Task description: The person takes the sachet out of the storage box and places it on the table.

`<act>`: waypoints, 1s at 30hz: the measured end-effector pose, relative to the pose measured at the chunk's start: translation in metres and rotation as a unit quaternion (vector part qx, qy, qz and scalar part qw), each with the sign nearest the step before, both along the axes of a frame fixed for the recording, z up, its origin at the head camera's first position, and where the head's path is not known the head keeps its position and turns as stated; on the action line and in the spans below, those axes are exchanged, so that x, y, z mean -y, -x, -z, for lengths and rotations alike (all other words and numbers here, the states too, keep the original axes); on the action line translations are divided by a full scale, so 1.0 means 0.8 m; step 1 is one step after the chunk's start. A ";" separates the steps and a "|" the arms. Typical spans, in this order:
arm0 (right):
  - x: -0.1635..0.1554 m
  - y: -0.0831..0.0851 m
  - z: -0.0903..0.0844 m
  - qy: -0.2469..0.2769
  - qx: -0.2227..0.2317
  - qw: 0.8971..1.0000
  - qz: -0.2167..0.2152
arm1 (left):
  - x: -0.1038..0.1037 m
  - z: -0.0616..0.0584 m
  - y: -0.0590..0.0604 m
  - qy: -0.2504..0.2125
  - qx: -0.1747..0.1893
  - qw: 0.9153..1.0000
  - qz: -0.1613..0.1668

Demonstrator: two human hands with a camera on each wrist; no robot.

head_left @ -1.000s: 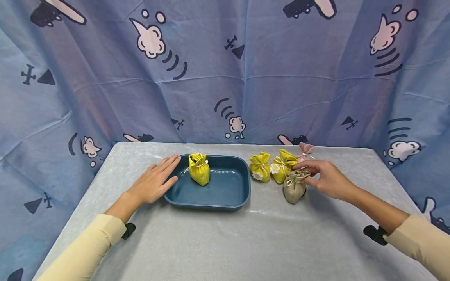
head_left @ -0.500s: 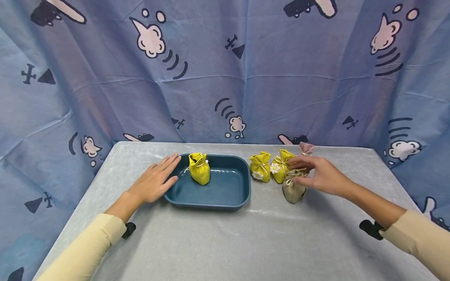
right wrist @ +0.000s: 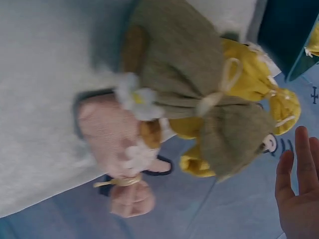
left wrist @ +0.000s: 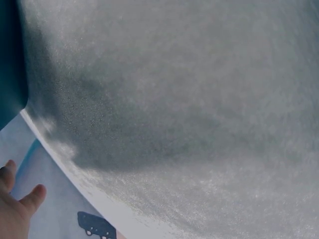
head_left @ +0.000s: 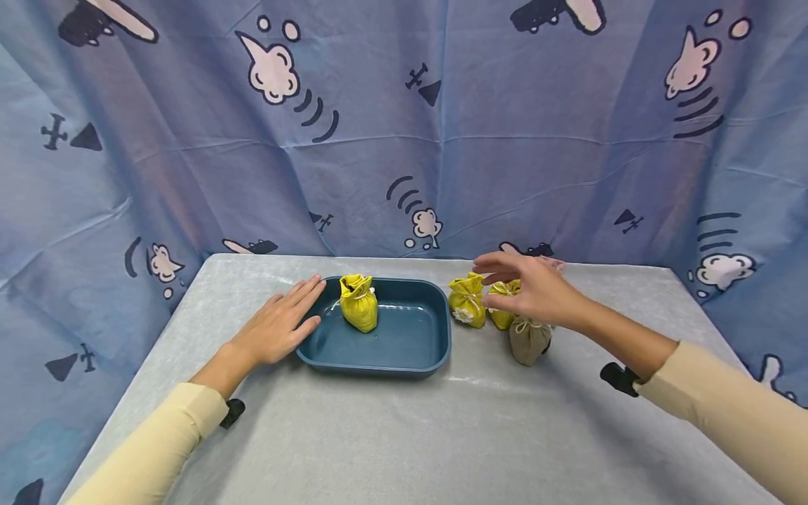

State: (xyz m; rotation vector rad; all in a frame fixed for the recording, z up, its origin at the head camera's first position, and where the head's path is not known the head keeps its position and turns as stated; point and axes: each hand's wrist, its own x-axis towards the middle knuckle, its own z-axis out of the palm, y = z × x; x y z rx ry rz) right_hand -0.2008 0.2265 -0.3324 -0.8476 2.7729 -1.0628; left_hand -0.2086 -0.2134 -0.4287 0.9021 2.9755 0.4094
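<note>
Hovering over the pouch cluster, the right hand [head_left: 533, 291] has its fingers spread and holds nothing; the nearest thing is a small yellow cloth drawstring pouch with a white flower [head_left: 467, 300], standing on the grey velvet-like table cover [head_left: 404, 428] just at 3 o'clock of the tray. It looks light, soft and squashy (filling unknown), so the cinched neck under the tie is probably the surest place to pinch. A second yellow pouch [head_left: 503, 313], a beige linen pouch [head_left: 529, 339] and a pink pouch [right wrist: 122, 144] crowd close beside it. The dark blue rectangular plastic tray [head_left: 404, 351] contains one yellow tied pouch [head_left: 358, 303], upright at its 10 o'clock corner. The left hand [head_left: 278, 326] lies flat, fingers straight, touching the tray's 9 o'clock rim.
</note>
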 end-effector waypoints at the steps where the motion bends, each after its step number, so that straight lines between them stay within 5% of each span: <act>1: 0.006 0.003 0.000 0.002 0.000 1.000 -0.003 | 0.000 0.000 0.000 0.000 -0.001 1.000 0.000; 11: 0.062 0.014 0.005 0.034 0.057 0.998 -0.022 | 0.001 0.000 -0.001 0.000 0.001 1.000 -0.002; 30: 0.129 0.030 0.020 0.028 0.075 0.996 -0.030 | 0.002 -0.001 0.000 0.000 -0.003 1.000 0.003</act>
